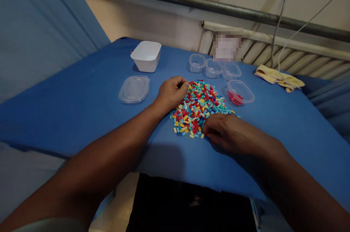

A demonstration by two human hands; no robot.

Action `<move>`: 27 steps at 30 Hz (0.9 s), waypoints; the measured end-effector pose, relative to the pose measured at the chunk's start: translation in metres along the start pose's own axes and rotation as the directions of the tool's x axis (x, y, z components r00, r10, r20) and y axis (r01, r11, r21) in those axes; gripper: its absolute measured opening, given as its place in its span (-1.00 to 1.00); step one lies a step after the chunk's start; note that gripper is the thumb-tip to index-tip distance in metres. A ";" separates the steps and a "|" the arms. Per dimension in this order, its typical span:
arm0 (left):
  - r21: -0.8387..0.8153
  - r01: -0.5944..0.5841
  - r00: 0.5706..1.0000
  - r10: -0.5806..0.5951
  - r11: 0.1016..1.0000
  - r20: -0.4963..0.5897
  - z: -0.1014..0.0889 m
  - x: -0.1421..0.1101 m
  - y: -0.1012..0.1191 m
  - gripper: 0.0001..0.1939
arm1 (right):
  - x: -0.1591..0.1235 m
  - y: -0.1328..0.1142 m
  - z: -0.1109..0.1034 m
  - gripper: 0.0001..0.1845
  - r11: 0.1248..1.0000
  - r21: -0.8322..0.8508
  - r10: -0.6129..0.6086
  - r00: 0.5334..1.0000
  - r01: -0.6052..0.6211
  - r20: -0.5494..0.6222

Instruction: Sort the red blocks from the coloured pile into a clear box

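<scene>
A loose heap of small toy building bricks (201, 102) in red, yellow, blue, teal, cream and pink is spread over the blue-covered table. At the heap's left edge rests my left hand (172, 91), its thumb and fingers curled together; what they hold, if anything, is hidden. My right hand (228, 132) is at the near right edge of the heap, fingers bent down and pinched, with a bit of red brick (206, 134) showing at the fingertips. Right of the heap, a clear plastic tub (244, 93) contains several red bricks (235, 98).
Three more clear tubs (197, 65) stand in a row behind the heap. A white plastic box (147, 59) is at the back left, with a clear lid (133, 89) lying in front. A yellow cloth (279, 77) lies at the back right, near a radiator (295, 53) and hanging cables.
</scene>
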State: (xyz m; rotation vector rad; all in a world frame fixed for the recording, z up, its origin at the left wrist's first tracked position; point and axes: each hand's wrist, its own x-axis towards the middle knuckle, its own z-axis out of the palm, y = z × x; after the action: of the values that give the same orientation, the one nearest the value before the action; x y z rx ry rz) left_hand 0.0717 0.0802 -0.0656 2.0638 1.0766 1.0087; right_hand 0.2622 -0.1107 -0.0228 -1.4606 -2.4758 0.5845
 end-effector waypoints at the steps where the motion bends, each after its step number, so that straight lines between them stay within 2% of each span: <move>1: -0.002 -0.009 1.000 0.009 1.000 -0.001 0.000 0.000 -0.001 -0.73 | 0.000 0.000 0.000 -0.85 1.000 0.004 -0.005 1.000 0.005 -0.002; 4: 0.000 -0.024 1.000 0.024 1.000 -0.005 0.000 0.001 -0.002 -0.73 | -0.003 0.005 -0.002 -0.87 0.999 0.016 -0.044 0.998 0.045 -0.047; 6: 0.002 -0.019 1.000 0.019 1.000 -0.005 -0.001 0.000 -0.002 -0.73 | -0.009 0.014 -0.009 -0.89 0.999 0.012 -0.044 0.985 0.047 -0.166; 7: 0.001 -0.014 1.000 0.014 1.000 -0.005 -0.001 0.000 -0.002 -0.73 | -0.012 0.021 -0.013 -0.91 1.000 -0.005 -0.019 0.963 0.018 -0.267; 8: -0.002 -0.011 1.000 0.011 1.000 -0.007 -0.001 0.000 -0.001 -0.73 | -0.017 0.029 -0.017 -0.92 0.999 -0.028 0.023 0.922 -0.037 -0.387; 9: -0.005 -0.012 1.000 0.012 1.000 -0.010 -0.002 0.000 -0.001 -0.74 | -0.021 0.039 -0.021 -0.92 0.992 -0.053 0.073 0.856 -0.116 -0.512; 10: -0.010 -0.017 1.000 0.017 1.000 -0.012 -0.002 0.000 -0.001 -0.74 | -0.025 0.050 -0.025 -0.91 0.975 -0.065 0.126 0.770 -0.213 -0.625; 12: -0.021 -0.032 0.999 0.031 0.999 -0.012 -0.002 0.000 0.000 -0.75 | -0.032 0.072 -0.029 -0.89 0.925 -0.053 0.209 0.620 -0.377 -0.756; 13: -0.024 -0.036 0.999 0.035 0.999 -0.010 -0.002 0.000 0.000 -0.75 | -0.034 0.082 -0.030 -0.89 0.902 -0.039 0.238 0.572 -0.430 -0.785; 15: -0.025 -0.022 1.000 0.021 0.999 -0.006 -0.002 0.000 0.001 -0.76 | -0.035 0.100 -0.029 -0.88 0.875 -0.021 0.277 0.536 -0.484 -0.797; 18: -0.008 0.014 1.000 -0.014 1.000 -0.008 -0.003 0.001 0.003 -0.76 | -0.032 0.115 -0.027 -0.81 0.865 -0.025 0.288 0.537 -0.501 -0.793; 20: 0.004 0.022 1.000 -0.022 1.000 -0.012 -0.004 0.001 0.004 -0.75 | -0.032 0.114 -0.027 -0.77 0.876 -0.046 0.257 0.545 -0.480 -0.798; 21: 0.007 0.021 1.000 -0.021 1.000 -0.013 -0.005 0.001 0.004 -0.75 | -0.032 0.110 -0.027 -0.76 0.891 -0.058 0.233 0.565 -0.449 -0.791; 22: 0.007 0.019 1.000 -0.019 1.000 -0.015 -0.005 0.000 0.005 -0.75 | -0.033 0.105 -0.028 -0.76 0.914 -0.065 0.210 0.603 -0.401 -0.770; 23: 0.005 0.017 1.000 -0.017 1.000 -0.014 -0.005 0.000 0.005 -0.75 | -0.035 0.098 -0.029 -0.76 0.939 -0.063 0.190 0.663 -0.338 -0.724; 25: -0.005 0.012 1.000 -0.012 1.000 -0.007 -0.006 0.000 0.004 -0.74 | -0.039 0.083 -0.030 -0.77 0.979 -0.028 0.153 0.819 -0.202 -0.553; 26: -0.008 0.011 1.000 -0.011 1.000 -0.004 -0.006 0.000 0.003 -0.74 | -0.041 0.076 -0.030 -0.77 0.988 -0.004 0.137 0.882 -0.155 -0.450; 27: -0.009 0.012 1.000 -0.012 1.000 -0.002 -0.005 0.000 0.003 -0.74 | -0.042 0.071 -0.029 -0.78 0.991 0.009 0.126 0.923 -0.132 -0.363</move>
State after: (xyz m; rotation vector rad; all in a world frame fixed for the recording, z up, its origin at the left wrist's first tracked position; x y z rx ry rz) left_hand 0.0684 0.0798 -0.0604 2.0475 1.0817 1.0078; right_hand 0.3497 -0.1103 -0.0271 -1.5825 -2.1157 0.2822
